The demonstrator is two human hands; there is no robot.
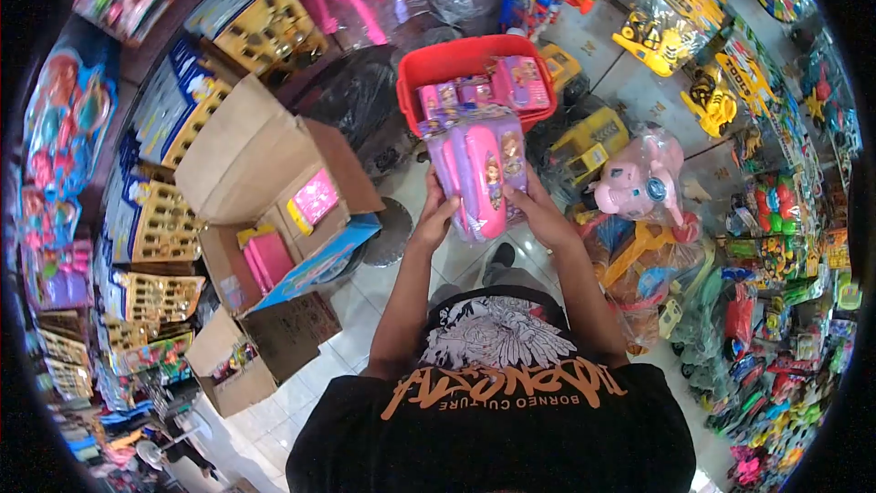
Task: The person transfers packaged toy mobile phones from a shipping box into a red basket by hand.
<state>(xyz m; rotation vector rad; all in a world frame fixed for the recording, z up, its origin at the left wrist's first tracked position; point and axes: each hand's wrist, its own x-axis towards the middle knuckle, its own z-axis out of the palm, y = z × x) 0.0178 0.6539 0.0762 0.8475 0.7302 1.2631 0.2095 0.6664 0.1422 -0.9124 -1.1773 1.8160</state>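
In the middle of the head view I hold a clear plastic pack of pink and purple pencil cases (484,184), with a princess figure printed on the front. My left hand (439,208) grips its left edge, thumb on the front. The opposite edge is in my right hand (538,210), its thumb also across the front. Fingers behind the pack are hidden. Just beyond it stands a red plastic basket (411,68) holding several pink and purple packages (520,82). The pack's upper end overlaps the basket's near rim.
At the left an open cardboard box (224,169) holds pink and yellow packages (313,199). A smaller open carton (242,379) sits below it. A wrapped pink toy (641,173) and yellow toy trucks (589,146) are at the right. Bagged toys crowd both sides of the tiled floor (360,297).
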